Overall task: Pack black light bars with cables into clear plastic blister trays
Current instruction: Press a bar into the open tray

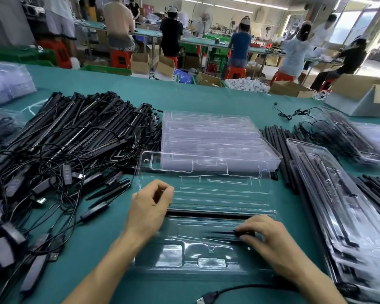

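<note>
An open clear blister tray (206, 263) lies on the green table right in front of me. One black light bar (208, 213) rests across its middle, along the fold. My left hand (149, 207) sits at the bar's left end with its fingers curled over it. My right hand (266, 235) is over the tray's near half, where thumb and fingers pinch a thin black pointed piece (224, 234) lying in a moulded slot. A black cable with a USB plug (206, 299) trails along the table's near edge.
A big heap of black light bars with cables and controllers (75, 139) fills the left. A stack of empty clear trays (213, 137) stands behind the open one. Loose black rods (279, 150) and filled trays (349, 216) lie to the right, a cardboard box (364, 95) beyond.
</note>
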The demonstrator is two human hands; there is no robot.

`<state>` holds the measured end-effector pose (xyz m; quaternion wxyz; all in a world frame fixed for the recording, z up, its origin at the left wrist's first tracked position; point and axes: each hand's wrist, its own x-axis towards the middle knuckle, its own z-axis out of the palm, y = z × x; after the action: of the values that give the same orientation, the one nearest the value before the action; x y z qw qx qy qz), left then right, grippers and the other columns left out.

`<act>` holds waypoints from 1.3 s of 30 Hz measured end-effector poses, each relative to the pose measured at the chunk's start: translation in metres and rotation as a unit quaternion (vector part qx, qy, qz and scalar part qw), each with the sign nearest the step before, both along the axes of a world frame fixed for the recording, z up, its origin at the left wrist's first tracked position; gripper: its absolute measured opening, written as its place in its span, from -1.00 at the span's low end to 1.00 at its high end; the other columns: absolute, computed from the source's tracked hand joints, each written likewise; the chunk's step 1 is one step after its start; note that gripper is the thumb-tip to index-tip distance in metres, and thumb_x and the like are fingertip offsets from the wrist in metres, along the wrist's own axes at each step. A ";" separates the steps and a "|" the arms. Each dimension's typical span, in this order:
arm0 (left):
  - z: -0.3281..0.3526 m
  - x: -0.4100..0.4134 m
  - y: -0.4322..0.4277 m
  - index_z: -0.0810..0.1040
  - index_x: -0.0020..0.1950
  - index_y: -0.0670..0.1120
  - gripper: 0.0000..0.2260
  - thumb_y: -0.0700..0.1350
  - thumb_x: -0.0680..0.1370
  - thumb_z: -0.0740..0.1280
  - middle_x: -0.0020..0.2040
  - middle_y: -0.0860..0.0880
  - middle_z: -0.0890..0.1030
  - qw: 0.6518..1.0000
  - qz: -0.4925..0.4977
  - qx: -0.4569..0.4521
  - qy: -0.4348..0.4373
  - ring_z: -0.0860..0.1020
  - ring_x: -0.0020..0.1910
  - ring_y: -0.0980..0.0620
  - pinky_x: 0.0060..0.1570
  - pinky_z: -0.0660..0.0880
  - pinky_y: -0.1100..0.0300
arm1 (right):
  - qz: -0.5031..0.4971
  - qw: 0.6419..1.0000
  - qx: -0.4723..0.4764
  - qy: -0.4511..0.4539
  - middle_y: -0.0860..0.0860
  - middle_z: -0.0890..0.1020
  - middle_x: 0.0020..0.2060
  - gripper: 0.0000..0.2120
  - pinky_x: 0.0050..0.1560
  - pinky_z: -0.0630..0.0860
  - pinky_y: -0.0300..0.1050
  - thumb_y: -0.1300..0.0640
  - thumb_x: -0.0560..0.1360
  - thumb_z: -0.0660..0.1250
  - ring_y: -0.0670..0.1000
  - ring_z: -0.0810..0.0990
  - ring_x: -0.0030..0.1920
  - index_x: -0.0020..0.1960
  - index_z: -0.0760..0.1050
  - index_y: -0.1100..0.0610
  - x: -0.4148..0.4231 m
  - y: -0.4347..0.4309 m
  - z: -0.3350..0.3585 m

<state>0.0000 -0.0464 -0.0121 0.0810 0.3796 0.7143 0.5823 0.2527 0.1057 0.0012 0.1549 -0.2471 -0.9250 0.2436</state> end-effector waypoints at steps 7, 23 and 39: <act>-0.011 -0.032 -0.028 0.57 -0.23 0.03 -0.83 -0.12 0.57 0.38 -0.30 0.17 0.61 0.994 0.070 -0.065 0.048 0.55 -0.30 0.20 -0.32 0.42 0.42 | -0.023 1.000 0.009 -0.005 -0.29 0.57 -0.10 -0.72 0.02 0.48 -0.21 0.17 0.45 0.48 -0.20 0.53 0.04 -0.06 0.64 -0.24 0.009 0.001 -0.015; 0.011 -0.108 -0.020 0.58 0.19 -0.06 -0.81 -0.12 0.59 0.30 0.13 -0.13 0.61 0.907 0.253 -0.225 0.249 0.49 0.09 -0.19 0.01 0.44 -0.04 | -0.052 0.993 0.093 0.060 -0.28 0.52 -0.13 -0.75 -0.01 0.39 -0.32 0.19 0.36 0.54 -0.19 0.49 -0.02 -0.10 0.58 -0.11 0.008 -0.008 -0.025; 0.027 -0.191 0.014 0.40 0.38 -0.09 -0.47 0.26 0.58 0.23 0.35 -0.20 0.44 0.767 0.279 -0.542 0.199 0.40 0.33 -0.18 0.25 0.35 -0.04 | -0.079 0.980 0.155 0.100 -0.18 0.58 -0.22 -0.85 0.30 0.13 -0.52 0.06 0.21 0.50 -0.21 0.46 -0.10 -0.22 0.65 0.02 0.000 -0.010 -0.024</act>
<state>-0.1913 -0.0320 0.0147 -0.0363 0.1638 0.9858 0.0069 0.2530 0.0958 -0.0231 0.3018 -0.2667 -0.9090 0.1075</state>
